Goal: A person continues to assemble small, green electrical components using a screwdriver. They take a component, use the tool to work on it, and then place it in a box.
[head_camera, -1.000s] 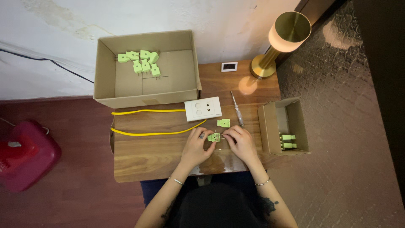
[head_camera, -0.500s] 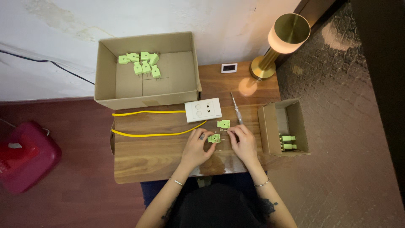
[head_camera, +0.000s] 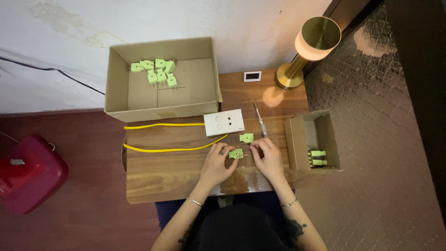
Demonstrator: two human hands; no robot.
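Green part: small plug body [head_camera: 236,153] pinched in left hand [head_camera: 217,163] fingertips, just above the wooden table [head_camera: 162,172].
Right hand [head_camera: 268,158]: fingertips closed at the part's right edge; holding anything tiny? cannot tell.
Change: barely any over the last second, both hands stay on the part.
Second half [head_camera: 246,137]: loose, just beyond the grip.
Screwdriver [head_camera: 260,121]: untouched, beyond the right hand.

We record a small wooden table [head_camera: 162,174] set against a stained white wall [head_camera: 186,18], with a lit brass lamp [head_camera: 310,44] at its far right corner. We note reddish floor [head_camera: 93,218] left, patterned carpet [head_camera: 385,153] right.
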